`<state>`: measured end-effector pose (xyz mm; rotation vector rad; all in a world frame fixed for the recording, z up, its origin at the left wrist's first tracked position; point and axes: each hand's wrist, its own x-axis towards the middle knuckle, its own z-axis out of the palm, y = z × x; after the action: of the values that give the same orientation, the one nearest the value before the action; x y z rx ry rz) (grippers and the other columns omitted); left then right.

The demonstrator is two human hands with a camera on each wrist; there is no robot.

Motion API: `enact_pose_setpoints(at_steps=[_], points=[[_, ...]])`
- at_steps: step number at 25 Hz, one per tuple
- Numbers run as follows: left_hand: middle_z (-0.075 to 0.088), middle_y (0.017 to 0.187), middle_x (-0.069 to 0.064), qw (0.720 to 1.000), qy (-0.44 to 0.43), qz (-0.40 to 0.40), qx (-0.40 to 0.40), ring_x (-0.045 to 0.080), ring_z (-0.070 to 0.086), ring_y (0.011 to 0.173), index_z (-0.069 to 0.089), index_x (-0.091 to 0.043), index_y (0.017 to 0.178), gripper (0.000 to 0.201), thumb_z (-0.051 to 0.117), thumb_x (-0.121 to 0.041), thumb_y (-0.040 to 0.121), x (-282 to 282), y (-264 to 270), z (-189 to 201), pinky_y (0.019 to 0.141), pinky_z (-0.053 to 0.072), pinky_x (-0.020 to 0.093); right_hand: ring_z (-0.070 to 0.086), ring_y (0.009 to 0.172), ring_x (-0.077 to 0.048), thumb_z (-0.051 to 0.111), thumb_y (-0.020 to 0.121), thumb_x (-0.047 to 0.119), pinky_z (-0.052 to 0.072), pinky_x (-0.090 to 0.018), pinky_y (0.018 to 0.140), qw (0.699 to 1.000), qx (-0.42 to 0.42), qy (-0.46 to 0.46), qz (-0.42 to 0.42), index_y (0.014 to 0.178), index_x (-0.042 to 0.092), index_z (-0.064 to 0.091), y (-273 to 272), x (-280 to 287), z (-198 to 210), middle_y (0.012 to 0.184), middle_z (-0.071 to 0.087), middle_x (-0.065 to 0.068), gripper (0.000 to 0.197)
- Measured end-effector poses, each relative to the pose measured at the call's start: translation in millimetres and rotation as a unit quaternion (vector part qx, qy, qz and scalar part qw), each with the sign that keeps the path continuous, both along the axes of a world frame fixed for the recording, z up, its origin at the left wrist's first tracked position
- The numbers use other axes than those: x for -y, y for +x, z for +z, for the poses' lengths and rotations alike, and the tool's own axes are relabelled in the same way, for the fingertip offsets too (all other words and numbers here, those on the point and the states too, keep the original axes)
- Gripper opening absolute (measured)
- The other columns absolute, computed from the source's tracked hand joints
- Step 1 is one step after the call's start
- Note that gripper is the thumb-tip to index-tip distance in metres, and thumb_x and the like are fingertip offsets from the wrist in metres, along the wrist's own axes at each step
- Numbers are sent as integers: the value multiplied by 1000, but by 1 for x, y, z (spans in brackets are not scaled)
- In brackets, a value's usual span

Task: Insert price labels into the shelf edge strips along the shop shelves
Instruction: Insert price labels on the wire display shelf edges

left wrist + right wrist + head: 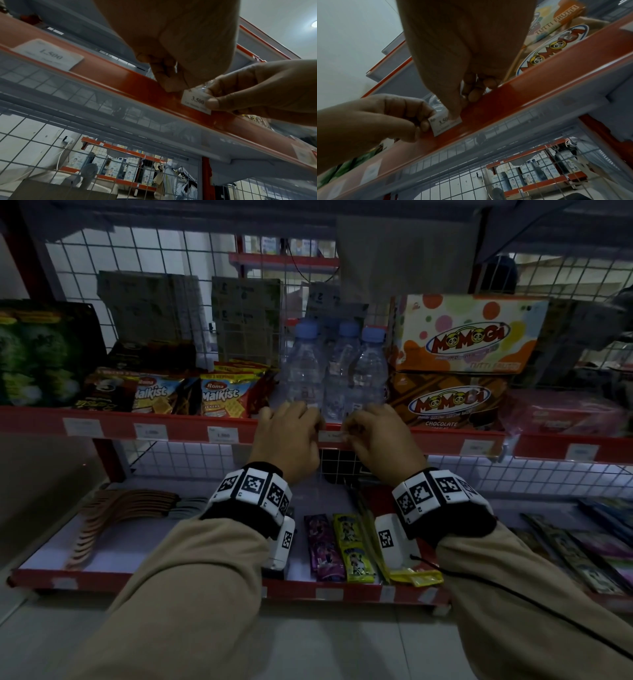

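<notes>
A white price label (196,101) printed 3.500 lies against the red shelf edge strip (96,75), below the water bottles (337,374) on the upper shelf. The left hand (289,436) pinches its left end between curled fingers and thumb; the right hand (380,436) pinches its right end, thumb on its face. It looks only partly seated, judging by the grip on both ends. Other labels (222,435) already sit in the strip to the left and right, so the row seems mostly done. The lower shelf's strip (329,593) shows pale tags too blurred to read. Whether the label's top edge sits under the strip's lip is hidden by fingers.
</notes>
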<state>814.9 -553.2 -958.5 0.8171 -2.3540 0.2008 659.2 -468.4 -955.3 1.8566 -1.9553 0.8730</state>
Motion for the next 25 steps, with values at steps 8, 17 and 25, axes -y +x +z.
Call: enact_pose_setpoints(at_steps=[8,17,25], points=[[54,106,2,1000,-20,-2,9,23,47,103,62,-19,106,25,53,-16,83,3,0,-3,89,28,37,47,102,-28,63,89,22,42,-37,83,999,-37,20,-17,100,10,66,1,-3,0,103,55,-10,16],[55,102,5,998,-59,8,32,24,47,101,65,-16,104,24,53,-18,83,2,-2,-3,83,28,36,46,102,-28,61,90,24,41,-40,83,998,-50,27,-30,100,10,65,2,-3,0,102,55,-10,18],[57,100,1,999,-44,1,-1,23,49,97,52,-20,100,24,54,-17,76,0,-6,-2,80,27,35,46,102,-28,61,88,19,40,-39,83,996,-73,36,-33,105,13,65,-1,-12,2,106,57,-8,19]])
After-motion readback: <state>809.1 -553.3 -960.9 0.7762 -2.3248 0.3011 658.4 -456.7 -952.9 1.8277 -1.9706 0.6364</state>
